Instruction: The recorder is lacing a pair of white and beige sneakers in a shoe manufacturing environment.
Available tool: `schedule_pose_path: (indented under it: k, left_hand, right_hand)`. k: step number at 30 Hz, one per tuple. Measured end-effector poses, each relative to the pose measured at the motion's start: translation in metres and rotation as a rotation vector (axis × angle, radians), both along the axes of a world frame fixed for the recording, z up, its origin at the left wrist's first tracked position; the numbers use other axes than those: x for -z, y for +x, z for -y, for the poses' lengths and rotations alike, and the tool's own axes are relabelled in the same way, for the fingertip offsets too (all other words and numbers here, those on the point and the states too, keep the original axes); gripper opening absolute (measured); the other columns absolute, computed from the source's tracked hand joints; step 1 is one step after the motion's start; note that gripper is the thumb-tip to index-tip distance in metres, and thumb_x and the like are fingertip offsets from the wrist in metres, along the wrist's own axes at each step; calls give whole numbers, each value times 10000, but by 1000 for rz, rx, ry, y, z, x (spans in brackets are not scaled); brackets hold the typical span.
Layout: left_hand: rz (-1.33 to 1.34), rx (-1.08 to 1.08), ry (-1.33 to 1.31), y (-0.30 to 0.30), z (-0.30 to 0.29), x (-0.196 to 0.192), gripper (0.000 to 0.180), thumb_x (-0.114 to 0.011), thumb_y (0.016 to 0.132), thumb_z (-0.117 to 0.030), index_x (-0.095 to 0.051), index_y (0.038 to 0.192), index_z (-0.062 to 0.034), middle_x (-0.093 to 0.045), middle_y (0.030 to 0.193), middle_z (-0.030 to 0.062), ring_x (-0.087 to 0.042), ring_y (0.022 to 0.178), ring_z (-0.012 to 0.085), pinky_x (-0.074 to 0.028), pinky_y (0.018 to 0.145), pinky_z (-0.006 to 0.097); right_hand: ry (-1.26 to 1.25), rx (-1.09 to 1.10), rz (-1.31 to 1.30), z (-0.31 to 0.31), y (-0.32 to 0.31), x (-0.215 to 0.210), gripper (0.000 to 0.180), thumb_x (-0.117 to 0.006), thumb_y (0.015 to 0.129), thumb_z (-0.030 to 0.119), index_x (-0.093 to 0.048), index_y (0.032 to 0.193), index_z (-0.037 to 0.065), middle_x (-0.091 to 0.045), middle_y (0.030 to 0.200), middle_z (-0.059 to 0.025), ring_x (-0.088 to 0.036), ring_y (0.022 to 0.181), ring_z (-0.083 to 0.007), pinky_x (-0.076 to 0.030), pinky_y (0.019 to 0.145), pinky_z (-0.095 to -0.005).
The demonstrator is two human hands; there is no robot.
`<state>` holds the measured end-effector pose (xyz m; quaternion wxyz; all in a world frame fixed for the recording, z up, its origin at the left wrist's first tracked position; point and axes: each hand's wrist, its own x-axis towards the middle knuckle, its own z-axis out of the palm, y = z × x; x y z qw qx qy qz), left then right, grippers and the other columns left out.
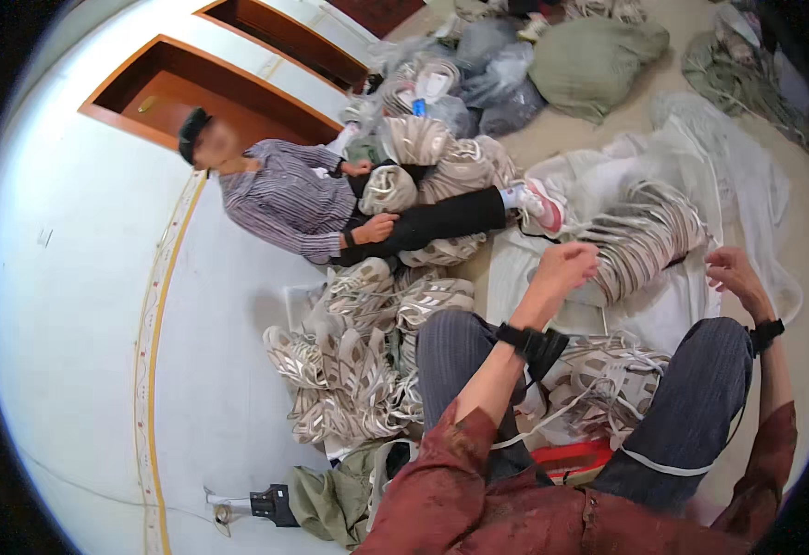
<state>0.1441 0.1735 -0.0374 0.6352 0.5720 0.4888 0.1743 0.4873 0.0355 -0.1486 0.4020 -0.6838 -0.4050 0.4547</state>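
My left hand is raised over the near left end of a long row of grey-beige shoe uppers, nested one against another. Its fingers are curled together, and whatever they hold, if anything, is too small to make out. On the other side of the row, my right hand hangs in the air with bent fingers somewhat apart and nothing visible in them. Between my knees lies a heap of shoe uppers with loose white laces. A white cord runs across my trouser leg.
White plastic sheeting spreads under and beyond the row. At the left, a person sits among bundled uppers. More uppers are piled by my left knee. Green sacks stand at the back. A red item lies near my lap.
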Motion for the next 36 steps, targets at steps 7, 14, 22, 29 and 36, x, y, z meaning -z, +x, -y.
schedule_pose_path:
  k: [7,14,22,29,36]
  left_hand:
    - [34,270,157,-77,76,-62,320,-563,973,-243,-630,1179,-9,-677,998,40,-622,922,86,-494,774,224]
    - [-188,318,198,-125,121,-104,312,-597,941,-230,-652,1106,29,-672,930,65,-628,845,116,-497,775,243]
    - [-131,551,114,-115,109,-127,453,-599,966,-265,-545,1301,36,-591,1253,162,-572,1162,271,-488,966,388]
    - [28,613,-25,-84,88,-94,427,-566,985,-216,-514,1323,39,-606,1211,160,-594,1110,257,-481,965,375]
    - [143,627,-158,-79,77,-73,365,-555,988,-172,-537,1301,16,-624,1126,114,-608,1016,201,-497,920,356]
  right_hand:
    - [136,-177,-60,44,-33,-119,286,-672,854,137,-631,1110,19,-647,907,-38,-630,715,-105,-513,611,-240]
    - [322,-626,319,82,-77,-163,395,-565,957,354,-629,1150,15,-653,1100,-144,-602,1045,-248,-472,913,-362]
    - [331,-165,905,95,-115,-134,262,-652,597,316,-674,671,66,-614,653,-176,-608,668,-373,-458,577,-472]
    - [333,79,957,119,-107,-137,196,-640,537,254,-654,584,64,-588,584,-170,-595,627,-381,-452,562,-473]
    - [369,179,866,124,-121,-135,136,-640,538,202,-653,575,71,-583,571,-165,-595,602,-371,-451,539,-450]
